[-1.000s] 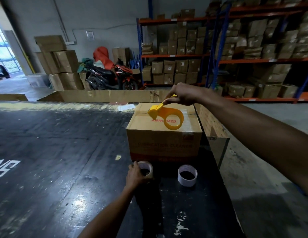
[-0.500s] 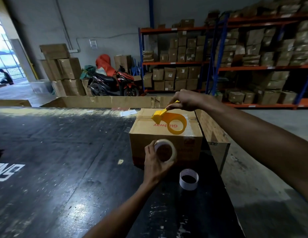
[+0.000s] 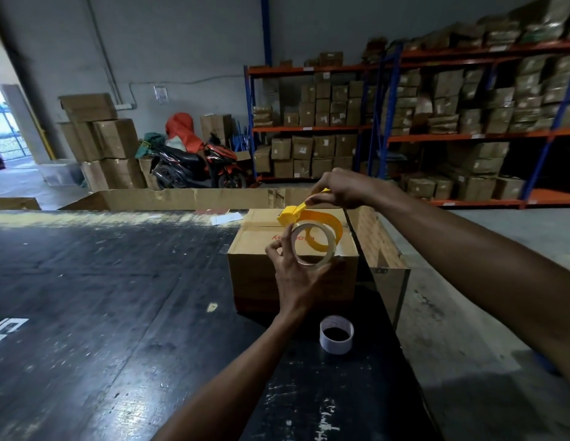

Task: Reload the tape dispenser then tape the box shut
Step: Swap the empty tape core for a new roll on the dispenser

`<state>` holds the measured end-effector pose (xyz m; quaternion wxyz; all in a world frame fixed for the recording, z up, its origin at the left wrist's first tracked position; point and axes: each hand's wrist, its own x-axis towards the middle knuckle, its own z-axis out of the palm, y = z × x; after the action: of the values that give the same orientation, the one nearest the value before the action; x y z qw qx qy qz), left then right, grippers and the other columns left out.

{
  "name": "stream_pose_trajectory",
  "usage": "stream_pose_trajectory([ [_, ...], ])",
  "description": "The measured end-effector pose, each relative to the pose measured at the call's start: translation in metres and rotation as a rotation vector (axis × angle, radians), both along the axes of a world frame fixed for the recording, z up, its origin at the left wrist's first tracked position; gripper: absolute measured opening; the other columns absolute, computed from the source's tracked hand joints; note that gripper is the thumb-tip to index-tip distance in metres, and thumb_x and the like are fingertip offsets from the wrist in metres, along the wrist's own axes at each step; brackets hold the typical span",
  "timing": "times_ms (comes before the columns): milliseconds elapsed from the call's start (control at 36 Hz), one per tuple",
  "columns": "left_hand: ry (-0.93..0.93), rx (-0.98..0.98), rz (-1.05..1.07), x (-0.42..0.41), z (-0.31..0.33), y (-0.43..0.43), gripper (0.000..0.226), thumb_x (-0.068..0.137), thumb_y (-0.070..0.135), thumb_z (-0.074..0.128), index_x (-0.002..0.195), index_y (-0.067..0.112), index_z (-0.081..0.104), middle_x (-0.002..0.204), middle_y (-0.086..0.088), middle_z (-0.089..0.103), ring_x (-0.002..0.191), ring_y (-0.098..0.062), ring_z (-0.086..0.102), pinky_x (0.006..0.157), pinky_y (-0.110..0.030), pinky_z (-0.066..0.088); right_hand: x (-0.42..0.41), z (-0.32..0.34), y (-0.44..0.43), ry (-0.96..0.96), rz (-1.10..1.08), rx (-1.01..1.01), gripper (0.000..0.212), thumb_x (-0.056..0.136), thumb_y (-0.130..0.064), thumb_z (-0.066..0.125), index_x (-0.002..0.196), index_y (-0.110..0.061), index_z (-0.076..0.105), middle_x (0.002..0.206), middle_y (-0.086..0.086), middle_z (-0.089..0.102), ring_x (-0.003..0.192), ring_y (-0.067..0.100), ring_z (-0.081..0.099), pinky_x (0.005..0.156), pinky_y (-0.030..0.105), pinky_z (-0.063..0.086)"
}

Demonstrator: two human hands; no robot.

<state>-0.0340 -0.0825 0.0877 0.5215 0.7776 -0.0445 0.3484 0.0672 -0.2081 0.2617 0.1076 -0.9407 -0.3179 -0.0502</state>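
Note:
A closed brown cardboard box (image 3: 264, 249) stands on the dark table (image 3: 102, 297). Over its top, my right hand (image 3: 344, 190) grips the handle of a yellow tape dispenser (image 3: 336, 226), which has an open ring. My left hand (image 3: 296, 275) holds a clear tape roll (image 3: 312, 264) upright right in front of that ring, overlapping it in view. Whether the roll touches the dispenser I cannot tell. A second roll, white (image 3: 336, 335), stands on the table in front of the box.
A low cardboard wall (image 3: 181, 198) runs along the table's far edge and down its right side (image 3: 379, 246). A white paper (image 3: 226, 218) lies behind the box. Beyond stand stacked cartons (image 3: 99, 138), a motorbike (image 3: 194, 163) and blue-orange shelving (image 3: 436, 135) full of boxes.
My left hand picked the clear roll off the table and raised it up to the dispenser ring. My right hand kept the dispenser over the box, shifting slightly.

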Motion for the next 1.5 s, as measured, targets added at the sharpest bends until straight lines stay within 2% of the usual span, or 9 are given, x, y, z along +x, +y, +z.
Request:
stream_pose_trajectory([
  [167, -0.001, -0.017, 0.01, -0.002, 0.003, -0.013, 0.112, 0.067, 0.035, 0.092, 0.153, 0.038, 0.021, 0.149, -0.009, 0.028, 0.136, -0.029, 0.044, 0.103, -0.043, 0.052, 0.0, -0.001, -0.007, -0.004, 0.002, 0.037, 0.025, 0.101, -0.033, 0.059, 0.119, -0.023, 0.074, 0.117, -0.006, 0.073, 0.093, 0.004, 0.062, 0.067, 0.021, 0.044],
  [417, -0.029, -0.03, 0.011, -0.005, 0.009, -0.024, 0.109, 0.069, 0.031, 0.091, 0.153, 0.03, 0.022, 0.149, -0.005, 0.029, 0.132, -0.014, 0.04, 0.101, -0.028, 0.044, -0.002, -0.002, -0.011, 0.017, -0.005, 0.1, 0.025, 0.101, -0.033, 0.059, 0.119, -0.021, 0.072, 0.121, -0.003, 0.071, 0.085, -0.005, 0.054, 0.067, 0.018, 0.039],
  [611, -0.033, -0.051, 0.042, 0.001, 0.014, -0.029, 0.107, 0.071, 0.032, 0.09, 0.153, 0.027, 0.023, 0.148, -0.006, 0.027, 0.129, -0.013, 0.04, 0.095, -0.017, 0.042, -0.006, -0.001, -0.008, 0.063, 0.001, 0.108, 0.028, 0.101, -0.038, 0.056, 0.12, -0.024, 0.07, 0.12, 0.0, 0.071, 0.095, 0.007, 0.062, 0.074, 0.025, 0.048],
  [694, -0.008, -0.085, 0.073, 0.004, 0.013, -0.028, 0.107, 0.071, 0.032, 0.089, 0.153, 0.027, 0.02, 0.148, -0.006, 0.026, 0.128, -0.01, 0.037, 0.099, -0.026, 0.043, -0.011, 0.006, -0.007, 0.085, 0.003, 0.127, 0.029, 0.101, -0.042, 0.054, 0.119, -0.027, 0.071, 0.111, -0.005, 0.071, 0.101, 0.016, 0.065, 0.085, 0.034, 0.055],
  [1028, 0.0, -0.145, 0.164, 0.02, 0.027, -0.028, 0.106, 0.067, 0.04, 0.09, 0.148, 0.022, 0.023, 0.143, -0.008, 0.03, 0.128, -0.025, 0.045, 0.1, -0.049, 0.052, -0.017, 0.0, -0.001, 0.341, -0.013, -0.033, 0.058, 0.094, -0.025, 0.07, 0.146, -0.018, 0.044, 0.116, -0.003, 0.056, 0.103, 0.015, 0.057, 0.073, 0.022, 0.049],
  [1194, -0.01, -0.16, 0.093, 0.022, 0.032, -0.036, 0.115, 0.064, 0.042, 0.092, 0.151, 0.012, 0.022, 0.146, -0.012, 0.03, 0.133, -0.021, 0.038, 0.096, -0.019, 0.041, -0.008, -0.014, 0.006, 0.203, -0.096, 0.046, 0.059, 0.092, -0.034, 0.069, 0.138, -0.017, 0.037, 0.1, -0.002, 0.054, 0.088, 0.014, 0.06, 0.068, 0.027, 0.052],
  [1250, -0.039, -0.122, 0.03, 0.022, 0.027, -0.031, 0.112, 0.066, 0.044, 0.09, 0.15, 0.016, 0.023, 0.147, -0.009, 0.03, 0.137, -0.019, 0.035, 0.099, -0.014, 0.038, -0.005, -0.014, 0.004, 0.141, -0.097, 0.035, 0.054, 0.091, -0.032, 0.069, 0.134, -0.018, 0.039, 0.098, 0.001, 0.057, 0.083, 0.015, 0.06, 0.065, 0.028, 0.05],
  [1333, -0.058, -0.089, -0.158, 0.021, 0.014, -0.016, 0.083, 0.078, 0.049, 0.079, 0.144, 0.04, 0.028, 0.147, -0.003, 0.036, 0.136, -0.018, 0.046, 0.105, -0.037, 0.052, -0.003, -0.007, -0.005, 0.154, -0.094, 0.037, 0.04, 0.091, -0.028, 0.069, 0.122, -0.022, 0.044, 0.102, 0.004, 0.059, 0.083, 0.014, 0.059, 0.063, 0.026, 0.046],
  [1500, -0.117, 0.053, -0.128, 0.019, 0.016, 0.003, 0.045, 0.102, 0.01, 0.051, 0.146, 0.003, 0.043, 0.139, -0.015, 0.049, 0.123, -0.017, 0.06, 0.101, -0.032, 0.055, 0.002, 0.0, -0.014, 0.214, -0.046, 0.06, 0.04, 0.09, -0.029, 0.071, 0.12, -0.024, 0.046, 0.116, 0.003, 0.054, 0.096, 0.016, 0.058, 0.071, 0.029, 0.049],
])
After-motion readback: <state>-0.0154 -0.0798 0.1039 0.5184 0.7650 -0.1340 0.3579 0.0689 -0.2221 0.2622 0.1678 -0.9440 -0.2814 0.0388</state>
